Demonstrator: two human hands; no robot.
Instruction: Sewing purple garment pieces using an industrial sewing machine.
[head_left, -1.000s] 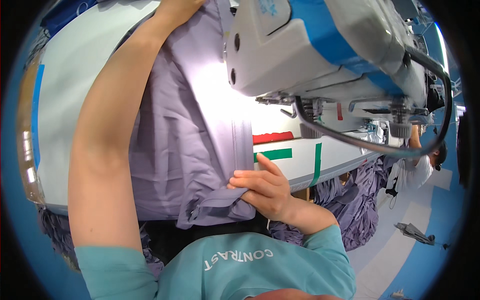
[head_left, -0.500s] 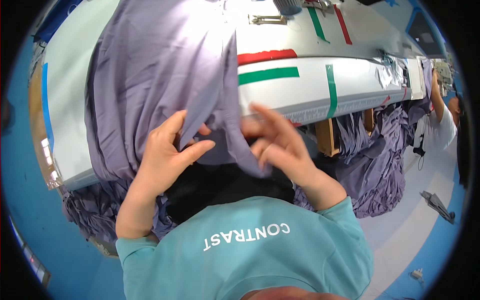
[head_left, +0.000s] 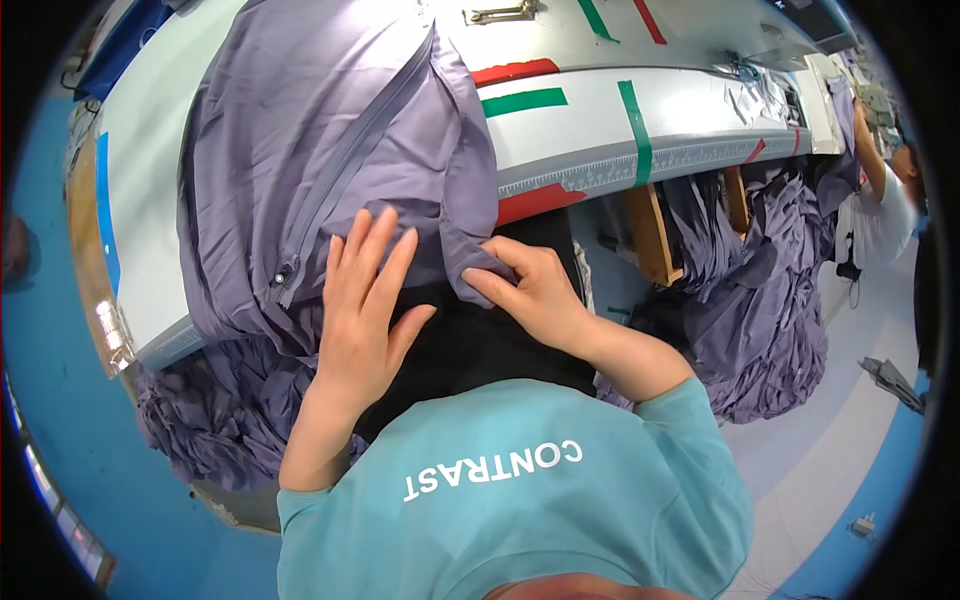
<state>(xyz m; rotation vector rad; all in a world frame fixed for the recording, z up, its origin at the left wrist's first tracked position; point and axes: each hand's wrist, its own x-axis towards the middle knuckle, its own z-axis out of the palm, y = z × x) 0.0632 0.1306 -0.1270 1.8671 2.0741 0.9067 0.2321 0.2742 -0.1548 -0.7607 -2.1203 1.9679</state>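
A smooth lavender-grey garment [head_left: 290, 120] is spread over the near edge of a glossy white bench [head_left: 140, 200], its lower part hung toward the lap. The woven cloth is thin and softly creased, with long folds gathered on its left side. It is crossed diagonally by a narrow, dark zipper [head_left: 345, 160], at whose lower end a small, shiny pull [head_left: 283, 272] is seen.

The left hand [head_left: 355, 325] is laid over the lower part of the garment, back upward. Its grip is spread wide, fingers fanned and thumb held well out; the cloth is overlaid rather than pinched. By the right hand [head_left: 540, 300], a folded corner of the same garment is held, the grip being closed between thumb and bent forefinger. A band of black cloth [head_left: 480, 350] is seen beneath and between the hands, next to a soft teal shirt [head_left: 520, 430] printed with pale lettering.

The bench's front edge is lined by a curved grey ruler strip [head_left: 715, 152], crossed by flat green tape [head_left: 635, 135] and covered near the garment by red tape [head_left: 540, 203]. Crumpled lavender fabric is heaped below, in a left pile [head_left: 220, 410] and a right pile [head_left: 765, 330], the latter beside a wooden slat [head_left: 652, 235].
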